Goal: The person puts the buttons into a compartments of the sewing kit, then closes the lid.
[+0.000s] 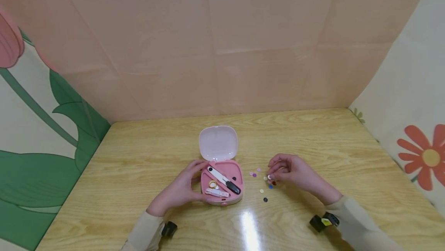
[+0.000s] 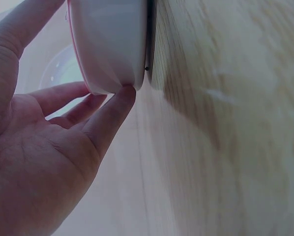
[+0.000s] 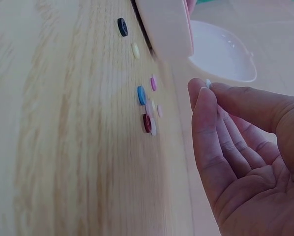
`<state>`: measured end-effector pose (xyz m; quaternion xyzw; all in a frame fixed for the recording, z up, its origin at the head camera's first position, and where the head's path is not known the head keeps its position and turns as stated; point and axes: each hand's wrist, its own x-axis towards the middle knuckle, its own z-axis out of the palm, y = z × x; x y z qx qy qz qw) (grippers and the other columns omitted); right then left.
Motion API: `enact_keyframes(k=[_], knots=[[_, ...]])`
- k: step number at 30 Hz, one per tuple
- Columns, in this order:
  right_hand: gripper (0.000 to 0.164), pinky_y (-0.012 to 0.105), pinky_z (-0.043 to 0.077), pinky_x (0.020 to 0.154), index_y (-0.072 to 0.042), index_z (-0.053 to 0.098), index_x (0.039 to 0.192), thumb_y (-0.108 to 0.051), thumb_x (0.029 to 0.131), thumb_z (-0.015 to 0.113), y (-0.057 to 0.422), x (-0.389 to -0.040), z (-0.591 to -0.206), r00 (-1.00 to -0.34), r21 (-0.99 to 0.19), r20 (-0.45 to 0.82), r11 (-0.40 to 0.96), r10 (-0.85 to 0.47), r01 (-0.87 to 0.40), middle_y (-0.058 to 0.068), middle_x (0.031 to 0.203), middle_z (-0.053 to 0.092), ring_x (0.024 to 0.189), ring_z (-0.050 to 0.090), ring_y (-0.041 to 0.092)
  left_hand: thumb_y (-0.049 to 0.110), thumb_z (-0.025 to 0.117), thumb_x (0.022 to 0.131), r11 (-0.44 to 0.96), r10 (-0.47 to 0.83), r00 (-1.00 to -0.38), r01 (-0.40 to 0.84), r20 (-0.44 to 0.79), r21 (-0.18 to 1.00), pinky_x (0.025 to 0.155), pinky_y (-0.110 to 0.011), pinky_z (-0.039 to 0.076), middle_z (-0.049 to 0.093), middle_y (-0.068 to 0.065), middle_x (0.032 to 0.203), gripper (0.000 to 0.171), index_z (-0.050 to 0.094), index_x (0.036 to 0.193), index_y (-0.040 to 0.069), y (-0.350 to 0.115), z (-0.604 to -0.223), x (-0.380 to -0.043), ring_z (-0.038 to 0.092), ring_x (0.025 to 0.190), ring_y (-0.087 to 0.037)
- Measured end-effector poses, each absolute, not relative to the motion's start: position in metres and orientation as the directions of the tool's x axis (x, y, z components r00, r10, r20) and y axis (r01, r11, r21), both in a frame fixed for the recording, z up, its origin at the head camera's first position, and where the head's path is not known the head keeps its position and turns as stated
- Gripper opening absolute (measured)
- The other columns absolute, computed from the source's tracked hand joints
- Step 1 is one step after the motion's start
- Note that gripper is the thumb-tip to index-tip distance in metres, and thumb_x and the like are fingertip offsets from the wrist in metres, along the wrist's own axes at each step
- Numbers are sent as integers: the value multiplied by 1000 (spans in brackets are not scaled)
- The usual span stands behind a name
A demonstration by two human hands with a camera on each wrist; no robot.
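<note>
A pink sewing box (image 1: 240, 201) sits on the table with its lid (image 1: 218, 143) raised at the back. My left hand (image 1: 184, 187) holds the box by its left side, fingers at the back corner and thumb at the front. Inside lie thread snips (image 1: 224, 180) with a black end, a rolled tape measure (image 1: 217, 192), a yellow ring-shaped item (image 1: 212, 184) and a dark button (image 1: 234, 178). To the right of the box, my right hand (image 1: 293, 173) pinches a white button (image 3: 208, 83) between thumb and index finger, just above the table.
Several loose buttons lie between the box and my right hand, among them a blue button (image 3: 141, 95), a dark red button (image 3: 147, 123), a black button (image 1: 265, 199) and a cream button (image 1: 262, 191). A peach backdrop (image 1: 215, 50) stands behind the wooden table (image 1: 139, 158).
</note>
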<state>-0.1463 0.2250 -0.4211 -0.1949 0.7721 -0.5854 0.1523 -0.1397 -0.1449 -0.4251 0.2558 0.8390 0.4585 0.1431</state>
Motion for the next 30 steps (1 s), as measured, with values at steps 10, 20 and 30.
enact_keyframes(k=[10,20,30], knots=[[34,42,59,68,15,50,109,0,86,69,219,-147,-420,-882,-970,-46,233,-468,-74,24,93,65,81,67,36,36,88,65,449,560,-828,300,-4,842,107,-31,37,37,5,140,96,40,146,15,-145,-425,-140,38,130,-14],[34,39,60,69,15,50,109,-1,86,69,215,-148,-419,-890,-971,-71,234,-451,-41,23,93,64,81,67,34,37,88,64,459,559,-829,319,10,829,109,-31,34,37,5,140,98,39,146,15,-145,-426,-140,38,130,-14],[35,39,59,68,13,52,109,-5,86,71,213,-149,-419,-895,-966,-77,254,-440,-42,20,93,64,81,66,34,38,87,65,454,562,-827,311,2,835,107,-29,36,36,5,140,97,39,146,15,-145,-425,-139,38,130,-14]])
